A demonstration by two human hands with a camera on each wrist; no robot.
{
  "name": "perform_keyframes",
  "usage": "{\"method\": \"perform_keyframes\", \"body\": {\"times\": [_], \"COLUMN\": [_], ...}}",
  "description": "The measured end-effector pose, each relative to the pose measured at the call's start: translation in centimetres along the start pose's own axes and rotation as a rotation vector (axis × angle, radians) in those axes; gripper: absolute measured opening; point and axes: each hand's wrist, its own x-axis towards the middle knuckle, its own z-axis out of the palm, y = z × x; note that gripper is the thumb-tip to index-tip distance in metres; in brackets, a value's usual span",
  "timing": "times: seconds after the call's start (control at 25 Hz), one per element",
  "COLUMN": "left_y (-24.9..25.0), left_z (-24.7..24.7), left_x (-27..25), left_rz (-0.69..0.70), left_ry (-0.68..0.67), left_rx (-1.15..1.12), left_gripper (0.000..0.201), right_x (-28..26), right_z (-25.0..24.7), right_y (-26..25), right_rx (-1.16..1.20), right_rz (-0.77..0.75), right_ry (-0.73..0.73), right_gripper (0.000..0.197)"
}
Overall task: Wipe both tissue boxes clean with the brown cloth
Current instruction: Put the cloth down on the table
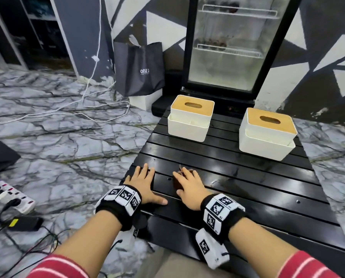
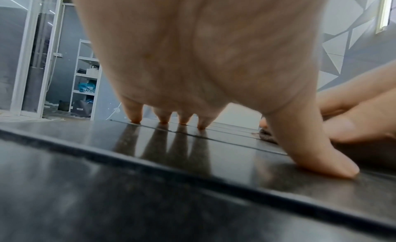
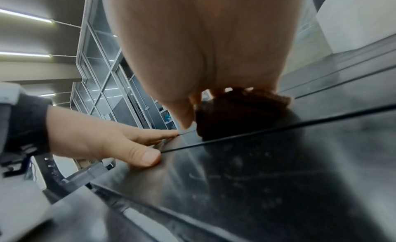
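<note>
Two white tissue boxes with wooden lids stand at the far end of the black slatted table point(image 1: 248, 187): the left box point(image 1: 189, 119) and the right box point(image 1: 267, 135). Near the front edge my left hand point(image 1: 145, 181) lies flat on the slats, fingers spread and fingertips point(image 2: 163, 121) touching the surface. Beside it my right hand point(image 1: 188, 185) rests on top of the bunched brown cloth point(image 3: 240, 113), with its fingers draped over the cloth and its thumb on the table beside it. Most of the cloth point(image 1: 176, 182) is hidden under that hand. Both hands are well short of the boxes.
A glass-door fridge point(image 1: 234, 47) stands right behind the table. A black bag point(image 1: 139, 69) leans on the wall to its left. White cables point(image 1: 87, 109), a power strip point(image 1: 13, 195) and a black adapter point(image 1: 25, 223) lie on the marble floor at left.
</note>
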Motion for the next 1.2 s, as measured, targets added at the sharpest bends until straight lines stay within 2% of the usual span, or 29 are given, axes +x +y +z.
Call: {"method": "perform_keyframes", "body": {"times": [0.2, 0.36, 0.52, 0.6, 0.8, 0.92, 1.08, 1.2], "left_y": [-0.2, -0.3, -0.2, -0.2, -0.1, -0.2, -0.2, -0.2], "left_z": [0.2, 0.2, 0.2, 0.1, 0.2, 0.3, 0.3, 0.2], "left_x": [0.2, 0.1, 0.1, 0.1, 0.1, 0.2, 0.2, 0.2], "left_rz": [0.003, 0.005, 0.01, 0.012, 0.009, 0.01, 0.01, 0.009], "left_ry": [-0.01, -0.004, -0.01, -0.011, -0.008, -0.002, -0.01, -0.004], "left_rx": [0.013, -0.002, -0.004, -0.001, -0.013, -0.018, -0.016, -0.019], "left_gripper": [0.121, 0.122, 0.121, 0.121, 0.122, 0.122, 0.123, 0.122], "right_x": [2.4, 2.8, 1.4, 1.5, 3.3, 2.6, 1.0, 1.1], "right_z": [0.2, 0.7, 0.7, 0.0, 0.1, 1.1, 1.0, 1.0], "right_y": [-0.9, -2.1, -0.8, -0.6, -2.2, -2.4, -1.2, -0.4], "right_rx": [-0.021, -0.102, -0.178, -0.197, -0.192, -0.198, -0.237, -0.282], "right_rz": [-0.037, -0.212, -0.378, -0.373, -0.247, -0.312, -0.446, -0.434], "right_ry": [-0.016, 0.022, 0.027, 0.029, 0.04, -0.023, 0.007, -0.011], "right_gripper": [0.059, 0.059, 0.056, 0.055, 0.057, 0.061, 0.055, 0.057]}}
